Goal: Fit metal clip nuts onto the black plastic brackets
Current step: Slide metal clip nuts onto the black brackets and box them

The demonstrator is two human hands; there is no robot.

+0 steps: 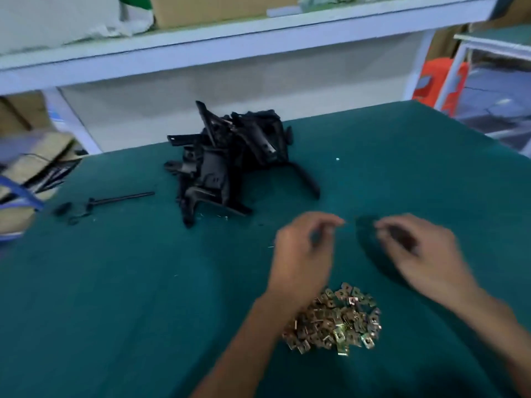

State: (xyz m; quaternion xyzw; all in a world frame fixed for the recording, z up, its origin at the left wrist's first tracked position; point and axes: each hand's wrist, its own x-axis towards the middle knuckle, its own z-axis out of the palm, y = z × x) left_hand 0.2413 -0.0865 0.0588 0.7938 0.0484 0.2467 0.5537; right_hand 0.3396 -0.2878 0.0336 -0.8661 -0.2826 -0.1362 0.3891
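Both hands hover over the green bench (pixel 120 297), blurred. The left hand (pixel 301 254) and right hand (pixel 422 254) have fingers curled with tips pinched, but I cannot tell whether either holds anything. A heap of brass-coloured clip nuts (pixel 336 323) lies just below them, and a pile of black brackets (pixel 227 162) sits farther back, beside a loose black rod (pixel 123 198).

A green table mat (pixel 115 282) lies below a white shelf (pixel 201 50) holding a cardboard box (pixel 207 7).
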